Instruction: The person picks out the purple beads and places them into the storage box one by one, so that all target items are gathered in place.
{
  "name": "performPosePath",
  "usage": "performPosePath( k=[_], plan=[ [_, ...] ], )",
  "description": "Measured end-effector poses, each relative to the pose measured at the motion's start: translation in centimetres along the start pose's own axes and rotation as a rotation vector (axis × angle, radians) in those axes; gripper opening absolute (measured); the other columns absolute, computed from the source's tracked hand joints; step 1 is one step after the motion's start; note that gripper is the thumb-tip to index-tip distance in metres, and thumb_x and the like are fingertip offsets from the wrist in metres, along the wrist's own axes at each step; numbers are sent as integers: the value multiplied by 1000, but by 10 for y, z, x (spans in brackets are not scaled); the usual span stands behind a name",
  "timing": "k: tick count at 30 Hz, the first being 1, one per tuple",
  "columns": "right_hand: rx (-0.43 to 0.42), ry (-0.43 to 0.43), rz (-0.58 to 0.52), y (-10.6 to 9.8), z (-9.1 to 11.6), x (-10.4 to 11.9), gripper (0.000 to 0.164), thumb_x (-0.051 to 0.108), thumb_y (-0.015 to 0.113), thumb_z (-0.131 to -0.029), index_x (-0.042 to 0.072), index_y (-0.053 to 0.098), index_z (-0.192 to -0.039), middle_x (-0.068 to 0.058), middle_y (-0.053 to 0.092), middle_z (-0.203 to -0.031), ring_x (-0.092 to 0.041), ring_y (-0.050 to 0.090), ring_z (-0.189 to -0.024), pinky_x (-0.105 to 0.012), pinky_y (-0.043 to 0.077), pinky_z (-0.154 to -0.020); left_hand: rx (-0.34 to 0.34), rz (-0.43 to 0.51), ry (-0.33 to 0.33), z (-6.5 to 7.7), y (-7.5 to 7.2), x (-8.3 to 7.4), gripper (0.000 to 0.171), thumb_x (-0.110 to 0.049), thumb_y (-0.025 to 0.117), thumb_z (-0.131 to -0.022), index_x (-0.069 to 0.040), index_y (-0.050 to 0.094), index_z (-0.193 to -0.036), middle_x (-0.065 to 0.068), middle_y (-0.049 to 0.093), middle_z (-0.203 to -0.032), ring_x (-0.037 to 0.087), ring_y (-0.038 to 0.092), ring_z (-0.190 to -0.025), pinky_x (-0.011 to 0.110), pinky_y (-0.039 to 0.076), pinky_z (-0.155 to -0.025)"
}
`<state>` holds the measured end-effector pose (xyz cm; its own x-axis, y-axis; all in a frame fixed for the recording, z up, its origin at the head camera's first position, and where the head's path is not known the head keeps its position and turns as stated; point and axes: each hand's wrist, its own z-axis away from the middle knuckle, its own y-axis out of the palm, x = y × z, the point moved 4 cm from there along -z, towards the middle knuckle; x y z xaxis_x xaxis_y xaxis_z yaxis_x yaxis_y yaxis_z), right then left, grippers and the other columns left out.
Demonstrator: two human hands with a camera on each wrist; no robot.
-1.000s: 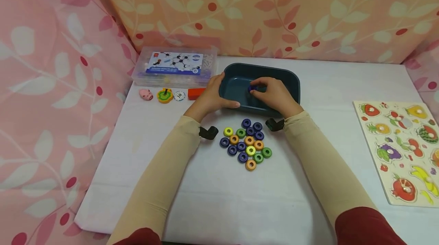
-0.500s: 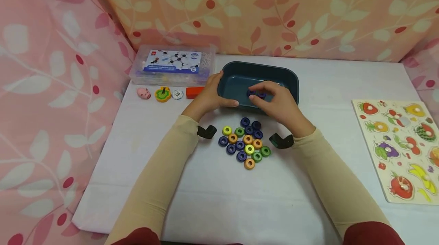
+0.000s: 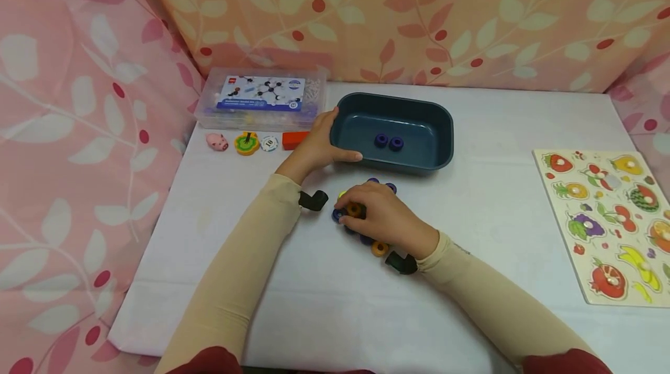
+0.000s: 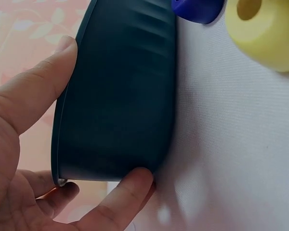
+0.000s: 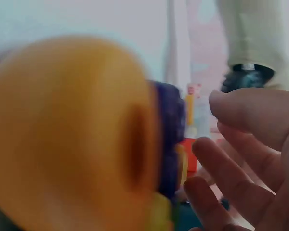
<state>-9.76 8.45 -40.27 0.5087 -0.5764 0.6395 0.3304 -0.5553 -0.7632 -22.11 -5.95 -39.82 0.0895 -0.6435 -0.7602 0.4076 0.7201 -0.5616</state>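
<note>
My left hand (image 3: 316, 150) holds the left end of a dark teal plastic tub (image 3: 445, 129). In the left wrist view its thumb lies at the rim of the tub (image 4: 115, 86) and other fingers touch the end wall. Two purple ring beads (image 3: 389, 142) lie on the tub's floor. My right hand (image 3: 384, 217) is over the pile of ring beads in front, thumb and index finger around a purple bead (image 3: 339, 214) at its left edge. In the right wrist view these fingers stand apart, and a blurred orange bead (image 5: 77, 130) fills the left. The hand hides much of the pile.
Behind on the left is a clear plastic kit box (image 3: 262, 98). Before it sit a pink pig (image 3: 217, 142), a tree piece (image 3: 246, 143), a numbered chip (image 3: 269, 143) and a red block (image 3: 294, 140). A fruit puzzle board (image 3: 607, 223) lies at the right.
My right hand has let go of a purple bead in the tub, beside another one, and moved down and left to the bead pile. The left hand stays at the tub.
</note>
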Motion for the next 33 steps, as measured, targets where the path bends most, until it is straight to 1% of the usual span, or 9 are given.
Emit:
performPosePath(
  k=[8,12,15,18,21,24,27,30,33],
  plan=[
    [-2,12,104,12,-2,-2,18,26,80,-86,24,76,-103,13,72,-104,-15,54,-105,-37,44,-94,10,0,2,-1,0,-1,124,-44,90,-71,-33,7,-162,-4,7,-169,27,20,-152,51,25,-123],
    [-3,-6,101,13,-4,-1,20,25,80,-86,21,77,-105,11,72,-103,-14,53,-106,-36,44,-95,13,-2,-8,0,0,-2,124,-44,90,-72,-34,6,-162,-5,6,-169,27,19,-153,51,25,-123],
    [5,-25,65,8,-6,1,21,24,78,-87,18,77,-107,9,72,-104,-14,54,-107,-35,44,-98,13,-6,-12,1,-1,-2,124,-44,90,-72,-34,5,-162,-5,5,-169,27,18,-153,51,25,-123],
    [-16,-22,23,-7,-6,2,23,25,77,-88,16,76,-109,7,72,-107,-14,57,-109,-35,46,-101,19,-2,-8,1,-1,-1,124,-43,90,-72,-34,5,-162,-4,5,-169,27,18,-153,51,25,-123],
    [-94,13,-23,-33,-8,-1,27,25,77,-89,16,74,-114,5,71,-112,-14,62,-110,-39,50,-101,19,4,-11,1,-4,0,124,-44,90,-71,-33,6,-162,-4,5,-169,27,18,-153,52,24,-123],
    [-200,76,-64,-61,-14,-14,30,21,77,-89,13,72,-118,1,69,-115,-16,66,-108,-42,55,-96,19,6,-16,1,-5,1,125,-45,90,-71,-33,6,-162,-4,6,-169,27,19,-153,50,24,-123],
    [-267,156,-72,-82,-26,-35,32,19,76,-90,10,71,-120,-3,68,-115,-19,67,-108,-45,56,-95,18,10,-18,0,-5,2,125,-44,91,-70,-33,7,-162,-3,7,-169,27,20,-152,49,24,-123],
    [-272,241,-59,-90,-41,-58,33,20,72,-92,10,70,-123,-5,68,-120,-21,66,-112,-45,53,-99,20,11,-19,-1,-4,2,124,-43,90,-71,-33,7,-162,-3,7,-169,27,21,-151,49,24,-123],
    [-240,305,-59,-89,-57,-76,36,22,70,-93,11,68,-127,-6,67,-125,-21,64,-115,-44,51,-102,23,11,-19,-1,-1,0,123,-44,90,-71,-34,7,-162,-3,7,-169,28,23,-150,50,25,-123]
  ],
)
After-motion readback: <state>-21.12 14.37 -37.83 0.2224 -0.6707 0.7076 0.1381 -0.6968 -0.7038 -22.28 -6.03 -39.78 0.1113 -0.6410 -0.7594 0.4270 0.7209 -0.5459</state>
